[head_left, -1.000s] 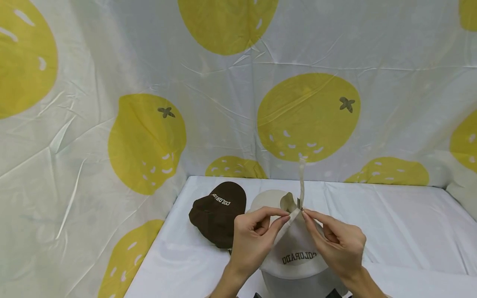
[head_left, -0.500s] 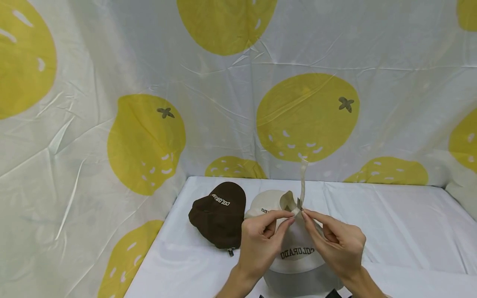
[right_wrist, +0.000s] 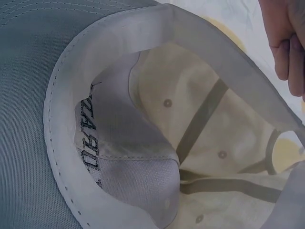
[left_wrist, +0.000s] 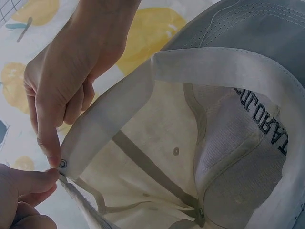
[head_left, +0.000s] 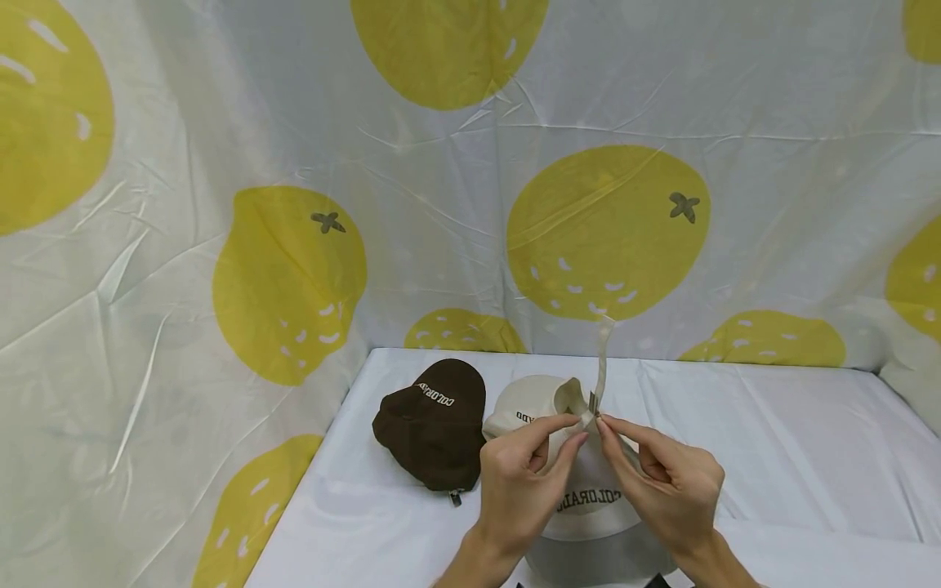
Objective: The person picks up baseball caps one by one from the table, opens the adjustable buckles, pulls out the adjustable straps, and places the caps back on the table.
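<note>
A cream baseball cap [head_left: 588,523] with COLORADO lettering is held up in front of the body, its grey brim [head_left: 599,563] toward me. My left hand [head_left: 520,482] pinches the cap's back strap between thumb and forefinger. Close beside it, my right hand [head_left: 665,478] pinches the strap at a small metal buckle [head_left: 593,402]. The loose strap end [head_left: 603,359] stands upright above the buckle. In the left wrist view, a round metal eyelet [left_wrist: 63,163] sits right at the fingertips. The right wrist view looks into the cap's lining [right_wrist: 190,95].
A dark brown COLORADO cap [head_left: 434,425] lies on the white-covered table [head_left: 794,441] to the left, a small dark tag [head_left: 456,498] at its edge. Behind the held cap sits another cream cap [head_left: 515,400], partly hidden. A lemon-print curtain [head_left: 441,229] hangs behind the table.
My left hand has slid right along the strap, closer to my right hand. The loose strap end leans slightly further right. More of the cream cap behind now shows.
</note>
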A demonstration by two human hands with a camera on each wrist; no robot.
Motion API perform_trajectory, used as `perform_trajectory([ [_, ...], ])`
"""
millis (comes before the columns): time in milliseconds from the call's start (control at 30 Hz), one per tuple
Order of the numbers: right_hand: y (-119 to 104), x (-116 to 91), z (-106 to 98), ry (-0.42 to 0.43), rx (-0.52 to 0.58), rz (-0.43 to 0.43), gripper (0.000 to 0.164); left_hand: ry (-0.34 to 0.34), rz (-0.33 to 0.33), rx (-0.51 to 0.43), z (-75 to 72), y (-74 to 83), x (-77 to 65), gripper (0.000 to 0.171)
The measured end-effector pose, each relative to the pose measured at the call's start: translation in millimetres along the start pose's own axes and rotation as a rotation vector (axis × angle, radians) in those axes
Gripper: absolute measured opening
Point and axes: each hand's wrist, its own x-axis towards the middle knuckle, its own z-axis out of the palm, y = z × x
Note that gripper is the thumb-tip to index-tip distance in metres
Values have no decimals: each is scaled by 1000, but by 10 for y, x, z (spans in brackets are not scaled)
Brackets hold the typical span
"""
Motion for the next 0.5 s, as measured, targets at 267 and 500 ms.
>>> perform_trajectory([
  [267, 53, -75, -23, -3, 26, 4, 32, 14, 25, 48, 2, 5, 10, 27],
  [500, 59, -91, -31, -28, 53, 0, 31, 20, 45, 54, -11, -15, 9, 28],
])
